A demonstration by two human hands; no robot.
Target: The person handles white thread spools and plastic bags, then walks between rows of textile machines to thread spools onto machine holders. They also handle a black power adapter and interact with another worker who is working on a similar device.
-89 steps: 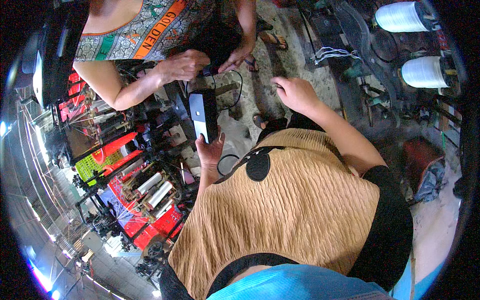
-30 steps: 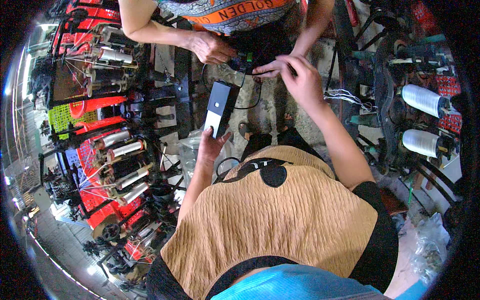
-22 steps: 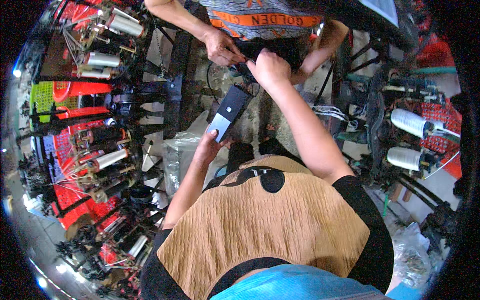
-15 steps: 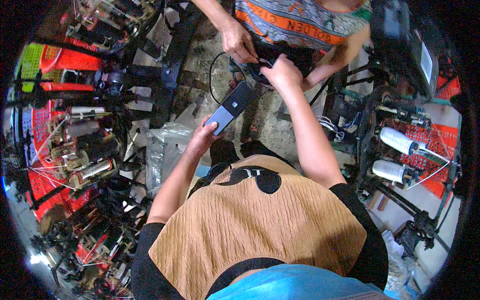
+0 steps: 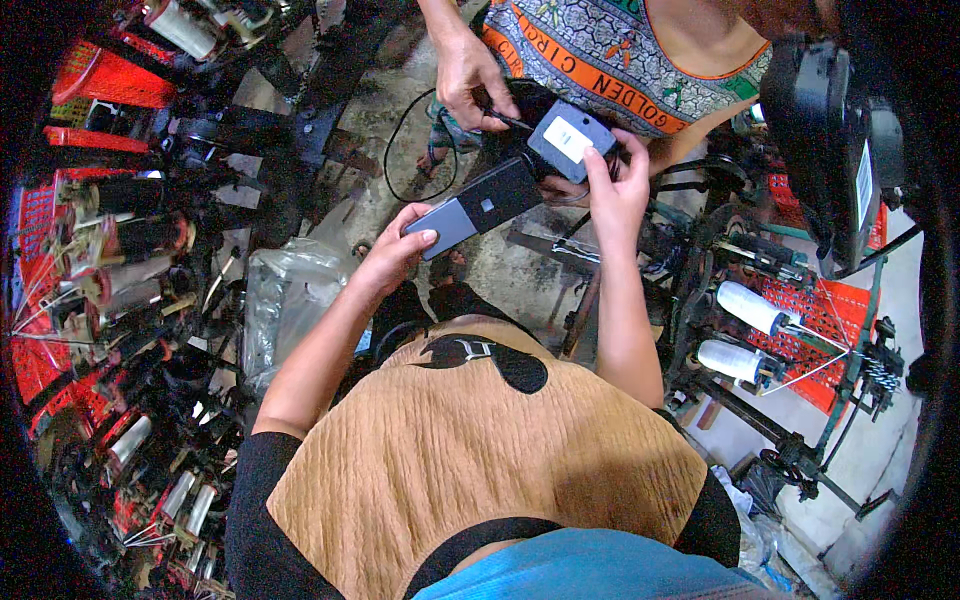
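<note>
My left hand (image 5: 398, 248) grips the lower end of a slim rectangular device (image 5: 472, 212), grey at my end and black at the other, with a small light square on it. My right hand (image 5: 618, 190) holds a small dark grey box (image 5: 572, 140) bearing a white label, thumb on its near edge. The box sits just beyond the device's black end; I cannot tell if they touch. Across from me, another person's hand (image 5: 472, 85) pinches a thin dark piece beside the box. A thin black cable (image 5: 389, 150) loops down left of that hand.
Machinery with spools (image 5: 130, 295) and red perforated panels lines the left side. On the right, white thread cones (image 5: 750, 308) sit on a machine frame (image 5: 770, 420). A clear plastic bag (image 5: 290, 300) lies left of my legs. A dark machine housing (image 5: 830, 160) rises at upper right.
My right hand has drawn back from the other person's dark pouch area and now shows the grey box. The device has tilted flatter. The view has shifted slightly.
</note>
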